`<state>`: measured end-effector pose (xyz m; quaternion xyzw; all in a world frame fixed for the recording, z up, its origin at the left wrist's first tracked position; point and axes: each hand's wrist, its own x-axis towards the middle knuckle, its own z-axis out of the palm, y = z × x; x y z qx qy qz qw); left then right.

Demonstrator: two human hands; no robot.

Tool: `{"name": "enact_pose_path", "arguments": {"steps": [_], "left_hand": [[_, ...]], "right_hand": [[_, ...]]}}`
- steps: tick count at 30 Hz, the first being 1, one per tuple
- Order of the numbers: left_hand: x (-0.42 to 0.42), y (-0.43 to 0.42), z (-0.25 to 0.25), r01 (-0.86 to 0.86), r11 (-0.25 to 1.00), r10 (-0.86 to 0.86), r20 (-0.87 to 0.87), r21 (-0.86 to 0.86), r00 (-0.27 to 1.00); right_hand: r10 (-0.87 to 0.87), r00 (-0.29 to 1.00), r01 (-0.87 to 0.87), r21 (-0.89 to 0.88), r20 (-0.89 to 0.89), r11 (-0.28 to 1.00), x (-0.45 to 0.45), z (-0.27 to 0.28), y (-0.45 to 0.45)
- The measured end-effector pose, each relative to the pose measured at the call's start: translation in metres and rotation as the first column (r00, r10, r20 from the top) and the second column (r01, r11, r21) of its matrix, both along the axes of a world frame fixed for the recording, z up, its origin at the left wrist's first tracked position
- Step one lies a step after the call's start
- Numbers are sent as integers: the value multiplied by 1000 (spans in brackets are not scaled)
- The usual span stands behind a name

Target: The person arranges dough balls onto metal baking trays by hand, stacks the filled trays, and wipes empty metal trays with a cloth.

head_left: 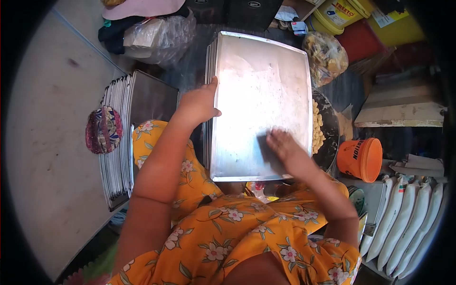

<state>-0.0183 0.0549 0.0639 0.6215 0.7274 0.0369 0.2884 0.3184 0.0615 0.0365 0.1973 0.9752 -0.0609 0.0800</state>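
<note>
A flat, shiny metal baking tray (pixel 259 80) lies in front of me on top of a stack of similar trays. My left hand (pixel 197 105) grips its left edge, thumb and fingers on the rim. Over the lower right part of the tray is my right hand (pixel 287 149), its fingers bunched and slightly blurred. A dark patch shows beside and under those fingers; whether it is a held thing or a shadow, I cannot tell. Past the tray's right edge, small pale yellow pieces (pixel 317 127) sit in a dark round basin (pixel 332 126), partly hidden by the tray.
More trays (pixel 116 175) stand on edge at left, with a patterned cloth item (pixel 104 129) against them. An orange bucket (pixel 359 159) stands at right, above several white filled bags (pixel 403 223). A plastic bag of yellowish pieces (pixel 326 57) and yellow buckets (pixel 339 14) are at the back right.
</note>
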Motion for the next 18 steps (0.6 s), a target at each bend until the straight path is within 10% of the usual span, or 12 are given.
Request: {"name": "enact_pose_path", "arguments": {"steps": [4,11,18], "left_hand": [[0,-1,-2,2,1000,-2,22,-1,1000],[-4,-12,-13,-10,991,7,22,134,1000],[-31,-25,-13,60,997,-63,70,55,996]], "right_hand": [[-193,966,159,-196,-172,968,-27,-7,23],[-215,850,293,93,-481,951,-147,-31,248],[-62,997,57,-120,-43,991,-82,-2,-18]]}}
